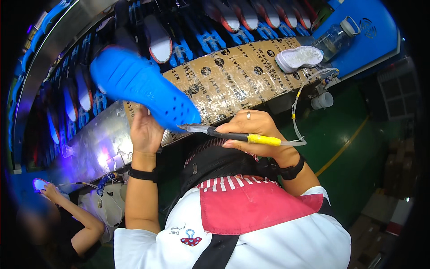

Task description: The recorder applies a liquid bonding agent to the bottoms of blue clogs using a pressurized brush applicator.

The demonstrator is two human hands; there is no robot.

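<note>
My left hand [146, 129] supports a bright blue, shoe-shaped plastic form [143, 85] from below, its fingers partly hidden behind it. Cross grooves run over the wide end, and a cluster of small holes marks the end nearer me. In my right hand [253, 127] is a glue brush [224, 133] with a dark handle, yellow tape and a clear tube running from its back. The brush tip touches or lies just in front of the form's holed end; I cannot tell which. A white shoe sole [300, 58] rests on the cardboard-covered ledge [237, 76] to the right.
Several dark shoe uppers with white bottoms [160, 47] sit on blue racks [210, 41] beyond the ledge. A clear handled bottle [335, 39] stands far right, above a small white cup [322, 101]. At lower left, another person's hand [53, 193] holds a sole under purple light.
</note>
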